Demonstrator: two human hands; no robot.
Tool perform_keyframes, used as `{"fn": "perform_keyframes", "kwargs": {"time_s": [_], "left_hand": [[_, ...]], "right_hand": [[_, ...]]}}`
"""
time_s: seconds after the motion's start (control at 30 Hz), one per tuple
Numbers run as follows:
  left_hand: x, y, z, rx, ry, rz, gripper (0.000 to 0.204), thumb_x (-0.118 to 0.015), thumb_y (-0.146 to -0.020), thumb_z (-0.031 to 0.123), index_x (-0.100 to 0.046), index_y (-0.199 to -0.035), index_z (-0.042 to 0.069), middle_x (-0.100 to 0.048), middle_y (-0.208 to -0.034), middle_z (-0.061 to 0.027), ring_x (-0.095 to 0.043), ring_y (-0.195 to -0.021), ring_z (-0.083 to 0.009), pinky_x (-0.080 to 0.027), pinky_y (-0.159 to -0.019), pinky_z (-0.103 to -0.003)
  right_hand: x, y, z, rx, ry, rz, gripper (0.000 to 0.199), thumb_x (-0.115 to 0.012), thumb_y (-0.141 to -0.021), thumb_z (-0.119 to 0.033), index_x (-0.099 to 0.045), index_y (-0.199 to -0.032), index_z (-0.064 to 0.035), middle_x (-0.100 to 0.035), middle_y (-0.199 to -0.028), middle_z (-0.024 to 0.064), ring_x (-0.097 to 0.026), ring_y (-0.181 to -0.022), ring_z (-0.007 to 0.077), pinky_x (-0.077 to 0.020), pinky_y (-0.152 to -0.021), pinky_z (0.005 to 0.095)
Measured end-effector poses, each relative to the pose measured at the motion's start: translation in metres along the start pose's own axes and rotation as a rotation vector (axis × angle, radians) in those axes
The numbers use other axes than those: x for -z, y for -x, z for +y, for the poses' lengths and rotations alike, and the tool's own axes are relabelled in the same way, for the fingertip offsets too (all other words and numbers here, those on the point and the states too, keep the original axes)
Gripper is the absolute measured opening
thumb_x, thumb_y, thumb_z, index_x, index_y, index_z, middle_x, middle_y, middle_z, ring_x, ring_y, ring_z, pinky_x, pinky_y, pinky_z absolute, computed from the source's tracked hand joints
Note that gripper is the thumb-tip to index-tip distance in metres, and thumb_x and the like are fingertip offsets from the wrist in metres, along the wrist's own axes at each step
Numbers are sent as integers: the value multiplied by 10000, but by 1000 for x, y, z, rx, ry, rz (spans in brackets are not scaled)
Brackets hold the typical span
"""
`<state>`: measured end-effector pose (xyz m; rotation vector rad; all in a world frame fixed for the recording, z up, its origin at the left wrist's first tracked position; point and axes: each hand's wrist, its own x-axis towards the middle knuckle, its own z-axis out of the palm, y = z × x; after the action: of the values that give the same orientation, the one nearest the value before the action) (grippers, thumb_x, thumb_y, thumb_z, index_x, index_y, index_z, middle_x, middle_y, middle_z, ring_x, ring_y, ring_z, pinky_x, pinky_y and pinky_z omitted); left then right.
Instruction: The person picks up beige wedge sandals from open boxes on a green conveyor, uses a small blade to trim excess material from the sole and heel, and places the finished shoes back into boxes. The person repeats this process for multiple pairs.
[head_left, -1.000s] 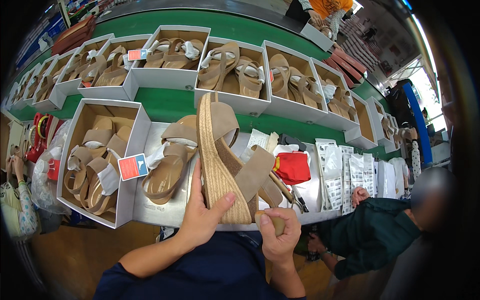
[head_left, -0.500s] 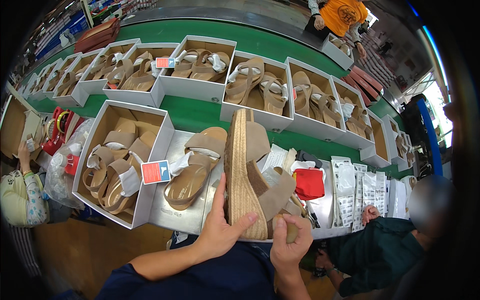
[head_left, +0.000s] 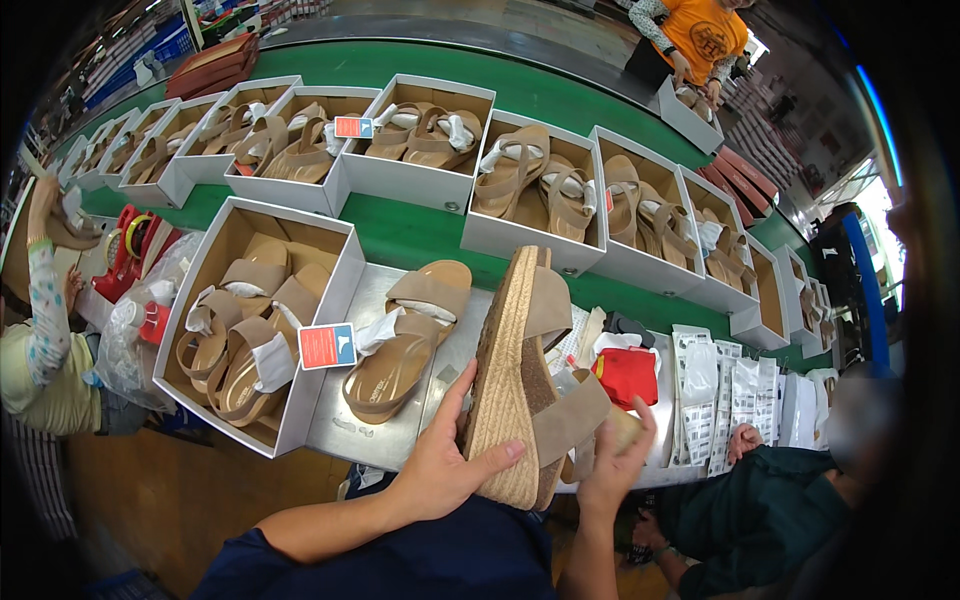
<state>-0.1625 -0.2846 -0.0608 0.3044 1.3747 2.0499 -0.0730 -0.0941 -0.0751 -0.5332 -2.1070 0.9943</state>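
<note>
"Sandal point(head_left: 500, 430) first: where is it held?"

"Near the front edge of the metal surface point(head_left: 390, 447), stood on end with its thick heel downward. Its woven wedge sole is clasped by the left hand point(head_left: 445, 470), the thumb being pressed across the side."

"And the right hand point(head_left: 612, 465)?"

"It is raised beside the straps with fingers parted. A pale tan object point(head_left: 626, 430) is seen against them; whether it is gripped cannot be told."

"What is borne by the surface?"

"At the left, an open box point(head_left: 345, 290) is filled by a pair of sandals, with a red-and-blue tag point(head_left: 328, 345) hung at its side. Between box and hands, a loose sandal point(head_left: 390, 375) is laid. To the right, a red cloth point(head_left: 627, 375) and label sheets point(head_left: 690, 390) are spread."

"And the room beyond?"

"Either side is occupied by a co-worker, one in dark green point(head_left: 770, 500), one in pale yellow point(head_left: 40, 380). Behind the metal, a green surface point(head_left: 400, 232) is lined with a row of boxes point(head_left: 410, 180), most of them filled with sandals. Farther off, at the upper right, a small box point(head_left: 690, 115) is attended by a person in orange point(head_left: 700, 35)."
</note>
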Motion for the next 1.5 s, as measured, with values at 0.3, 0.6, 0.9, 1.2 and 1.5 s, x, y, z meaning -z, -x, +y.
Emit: {"fn": "perform_keyframes", "kwargs": {"time_s": [0.3,0.6,0.9,1.2,1.5], "left_hand": [[4,2,6,29,4,-19,895,-682,-914,73,-79,-1574,37,-524,-1354,-174,-567,-1188,-196,-450,-1011,-343],[5,6,10,51,11,-68,860,-671,-938,134,-96,-1562,-5,-483,-1400,-181,-523,-1241,-205,-418,-1049,-341],[11,14,2,57,-190,-143,871,-693,-928,181,-126,-1570,22,-492,-1409,-222,-519,-1273,-248,-390,-1081,-354],[27,16,-30,84,-311,-272,1063,-750,-873,242,16,-1580,35,-301,-1548,-254,-342,-1423,-318,-381,-1088,-405],[29,-41,14,10,-136,-98,650,-572,-968,241,-278,-1522,74,-422,-1401,-124,-433,-1264,-207,-346,-1072,-339]], "right_hand": [[-11,24,73,-190,-31,-390,466,-699,-853,-176,-562,-1266,-9,-714,-1006,177,-710,-928,340,-535,-791,380],[-9,36,89,-14,-9,-441,422,-710,-826,-224,-632,-1196,-36,-666,-1067,181,-647,-998,347,-510,-810,392],[-3,-38,14,-267,-299,-170,453,-569,-1003,-230,-486,-1391,-10,-553,-1274,185,-561,-1142,282,-451,-966,357],[-22,-47,-14,-468,-904,-649,779,-569,-953,-321,-187,-1560,-17,-432,-1414,128,-438,-1290,218,-322,-1114,332],[-33,-42,-21,17,8,-398,336,-552,-991,-217,-630,-1231,6,-581,-1248,211,-592,-1083,313,-461,-933,378]]}}
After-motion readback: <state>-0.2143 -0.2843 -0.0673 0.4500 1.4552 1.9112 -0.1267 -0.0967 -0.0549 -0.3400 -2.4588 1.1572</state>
